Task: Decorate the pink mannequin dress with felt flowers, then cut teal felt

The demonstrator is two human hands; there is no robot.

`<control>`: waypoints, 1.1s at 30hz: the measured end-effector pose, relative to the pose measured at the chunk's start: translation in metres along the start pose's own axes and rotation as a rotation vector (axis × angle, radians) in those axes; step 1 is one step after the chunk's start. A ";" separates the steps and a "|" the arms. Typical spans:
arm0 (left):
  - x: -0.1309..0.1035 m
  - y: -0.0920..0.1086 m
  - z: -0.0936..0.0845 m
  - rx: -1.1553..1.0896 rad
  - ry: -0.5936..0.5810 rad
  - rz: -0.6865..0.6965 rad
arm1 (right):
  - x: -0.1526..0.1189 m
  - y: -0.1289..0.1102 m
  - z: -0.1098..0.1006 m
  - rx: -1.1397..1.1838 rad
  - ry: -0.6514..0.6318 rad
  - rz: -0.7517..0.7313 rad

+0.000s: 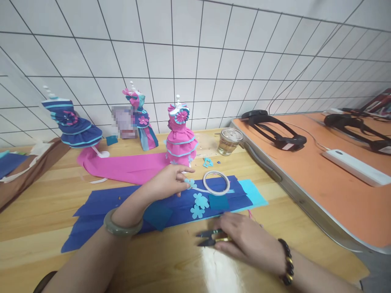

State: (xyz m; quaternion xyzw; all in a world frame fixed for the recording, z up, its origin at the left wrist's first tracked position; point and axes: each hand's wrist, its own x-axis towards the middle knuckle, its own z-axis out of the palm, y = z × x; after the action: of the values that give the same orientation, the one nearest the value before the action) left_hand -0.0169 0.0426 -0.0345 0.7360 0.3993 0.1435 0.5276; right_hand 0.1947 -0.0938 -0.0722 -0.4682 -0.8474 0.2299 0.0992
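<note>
My left hand reaches over the dark blue crepe paper, thumb and fingers closed at the edge of a light blue paper flower. Two more flowers lie just below on the blue paper. My right hand, slightly blurred, grips a pair of thread snips low over the wood; their dark blades point left and stand apart. A roll of narrow white tape rests on the paper, its loose strip running towards the held flower. Beside it is a teal paper square.
Three small dress forms in paper dresses, one blue, one multicoloured and one pink, stand by the tiled wall. Pink paper lies before them. A lidded cup is near the orange tray, which holds black headgear and a white power strip.
</note>
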 end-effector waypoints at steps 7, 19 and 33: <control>-0.001 0.003 0.007 -0.186 -0.113 0.007 | -0.008 -0.005 0.017 -0.064 0.127 -0.081; -0.013 0.019 -0.005 -0.315 -0.031 0.117 | 0.077 -0.008 -0.046 0.837 0.491 0.119; -0.028 0.039 -0.013 -0.345 0.122 0.133 | 0.105 -0.024 -0.054 0.939 0.689 -0.059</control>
State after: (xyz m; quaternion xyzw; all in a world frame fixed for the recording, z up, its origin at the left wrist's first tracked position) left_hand -0.0265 0.0254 0.0112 0.6492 0.3506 0.2887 0.6101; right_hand 0.1407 -0.0001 -0.0180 -0.3979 -0.5865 0.4125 0.5723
